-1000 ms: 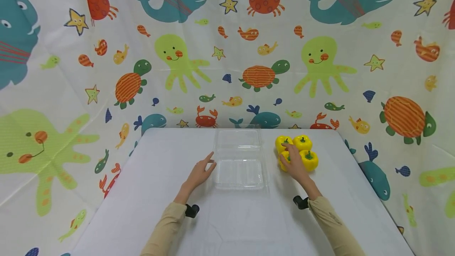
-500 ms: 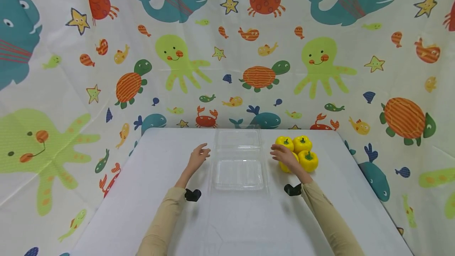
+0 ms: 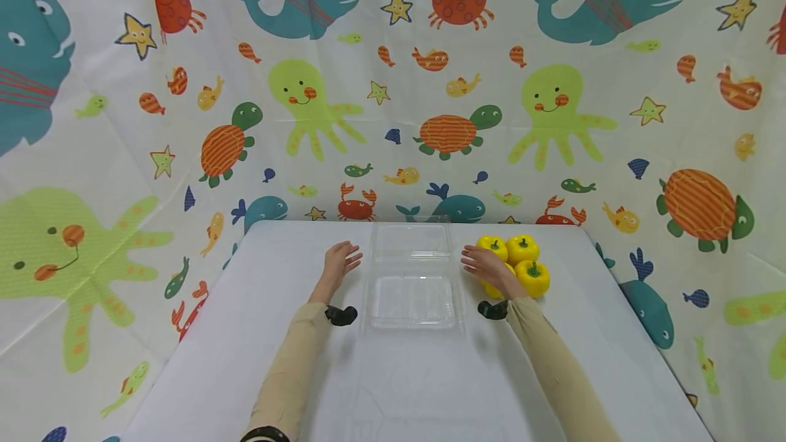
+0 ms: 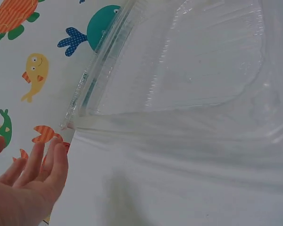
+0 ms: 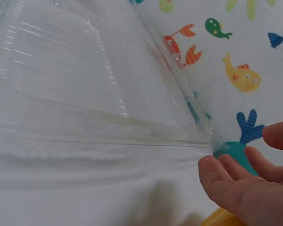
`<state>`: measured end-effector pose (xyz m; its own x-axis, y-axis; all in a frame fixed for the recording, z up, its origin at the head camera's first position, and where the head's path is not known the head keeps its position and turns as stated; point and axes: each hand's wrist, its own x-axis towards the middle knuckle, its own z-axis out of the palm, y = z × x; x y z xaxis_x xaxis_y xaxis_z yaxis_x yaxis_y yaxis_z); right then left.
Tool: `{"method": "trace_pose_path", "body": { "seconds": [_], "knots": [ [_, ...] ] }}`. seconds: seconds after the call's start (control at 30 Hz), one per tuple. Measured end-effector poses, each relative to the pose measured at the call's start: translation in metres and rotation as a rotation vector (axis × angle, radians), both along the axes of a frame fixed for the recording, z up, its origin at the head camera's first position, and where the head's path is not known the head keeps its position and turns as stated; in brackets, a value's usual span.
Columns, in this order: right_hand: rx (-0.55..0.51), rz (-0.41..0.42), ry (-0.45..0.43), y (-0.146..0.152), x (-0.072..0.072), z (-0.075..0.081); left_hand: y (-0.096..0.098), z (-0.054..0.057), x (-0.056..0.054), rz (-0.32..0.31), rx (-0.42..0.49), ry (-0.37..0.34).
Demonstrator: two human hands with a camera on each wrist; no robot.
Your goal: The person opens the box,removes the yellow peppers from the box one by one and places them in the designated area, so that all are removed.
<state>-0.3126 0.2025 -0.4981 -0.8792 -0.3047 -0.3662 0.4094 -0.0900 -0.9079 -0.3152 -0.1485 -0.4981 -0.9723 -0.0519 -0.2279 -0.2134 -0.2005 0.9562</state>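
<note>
A clear plastic clamshell container [image 3: 413, 327] lies opened out on the white table, its lid [image 3: 411, 240] at the back. To its left hovers my left hand [image 3: 337, 261], fingers loosely bent and holding nothing. On the other side, my right hand [image 3: 490, 269] is just as bare, held between the container and a cluster of yellow bell peppers [image 3: 533, 278]. It partly covers one pepper. The left wrist view has the container wall [image 4: 99, 101] beyond my fingertips. In the right wrist view the fingers come close to the container's edge [image 5: 203, 134].
The white table [image 3: 264, 333] runs back to a hanging curtain [image 3: 393, 176] printed with sea animals. Black wrist cameras sit on both forearms, one of them a dark camera [image 3: 341, 315] on the left. A dark band [image 3: 265, 434] shows on the left sleeve.
My right hand has drawn left off the peppers toward the container. My left hand has moved away from the container's edge, a little left and farther back. Peppers and container stay put.
</note>
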Motion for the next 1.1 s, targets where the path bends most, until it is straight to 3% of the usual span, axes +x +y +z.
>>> {"method": "trace_pose_path", "body": {
  "seconds": [0.07,0.13,0.17,0.27,0.37,0.4,0.43,0.5,0.63,0.73,0.83,0.9,1.0,1.07,1.1],
  "knots": [
    [-0.021,-0.018,-0.040,-0.003,-0.003,0.002,-0.008,-0.028,-0.020,0.016,0.014,-0.014],
    [-0.038,-0.029,-0.066,-0.005,-0.006,0.002,-0.019,-0.063,-0.046,0.006,0.021,-0.011],
    [-0.044,-0.033,-0.074,-0.006,-0.007,0.001,-0.021,-0.068,-0.048,-0.011,0.036,-0.008],
    [-0.052,-0.058,-0.096,-0.009,-0.010,0.001,-0.030,-0.106,-0.078,-0.060,0.038,-0.044],
    [-0.023,-0.072,-0.097,-0.012,-0.010,0.003,-0.033,-0.132,-0.095,-0.118,0.072,-0.048],
    [-0.028,-0.083,-0.106,-0.013,-0.010,0.003,-0.037,-0.151,-0.110,-0.134,0.082,-0.055],
    [-0.035,-0.091,-0.115,-0.014,-0.011,0.003,-0.037,-0.158,-0.114,-0.145,0.105,-0.057],
    [-0.057,-0.109,-0.132,-0.016,-0.012,0.002,-0.035,-0.161,-0.117,-0.167,0.143,-0.065],
    [-0.116,-0.152,-0.171,-0.019,-0.016,-0.002,-0.023,-0.150,-0.114,-0.143,0.126,-0.107],
    [-0.111,-0.151,-0.163,-0.021,-0.018,-0.004,-0.019,-0.148,-0.118,-0.134,0.085,-0.104],
    [-0.094,-0.148,-0.143,-0.024,-0.019,-0.005,-0.016,-0.142,-0.113,-0.133,0.046,-0.089],
    [-0.086,-0.139,-0.128,-0.025,-0.019,-0.006,-0.006,-0.115,-0.092,-0.103,-0.016,-0.123],
    [-0.080,-0.140,-0.121,-0.026,-0.018,-0.008,0.011,-0.060,-0.049,-0.061,-0.088,-0.166],
    [-0.072,-0.145,-0.122,-0.027,-0.018,-0.009,0.019,-0.029,-0.026,-0.036,-0.112,-0.199],
    [-0.072,-0.152,-0.124,-0.027,-0.018,-0.010,0.020,-0.020,-0.019,-0.040,-0.101,-0.196]
  ]
}}
